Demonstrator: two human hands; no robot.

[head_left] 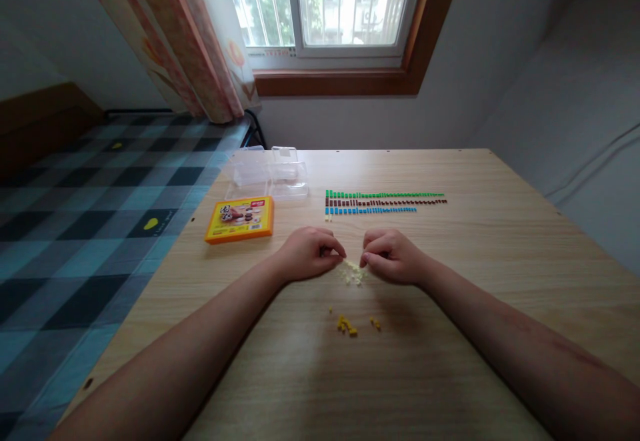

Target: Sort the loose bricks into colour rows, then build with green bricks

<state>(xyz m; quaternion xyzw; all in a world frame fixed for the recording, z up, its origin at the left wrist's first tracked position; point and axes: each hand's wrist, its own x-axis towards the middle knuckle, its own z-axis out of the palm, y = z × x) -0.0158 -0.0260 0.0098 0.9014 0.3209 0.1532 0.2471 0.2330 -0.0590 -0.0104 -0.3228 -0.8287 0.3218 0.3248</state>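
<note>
Both my hands rest on a wooden table [450, 334], fingers curled in a pinch over a small heap of pale yellow bricks [351, 273]. My left hand [310, 253] sits just left of the heap, and its fingertips seem to hold something too small to name. From the right, my right hand [391, 256] touches the heap with its fingertips. Beyond the hands lie three neat rows of tiny bricks: green [385, 195], brown [385, 202] and blue [371, 211]. A few darker yellow bricks [347, 325] lie scattered nearer to me.
An orange box [240, 219] lies at the table's left, with a clear plastic case [267, 173] behind it. A bed with a blue checked cover [100, 207] runs along the left edge. The wall, a window and a curtain stand behind the table.
</note>
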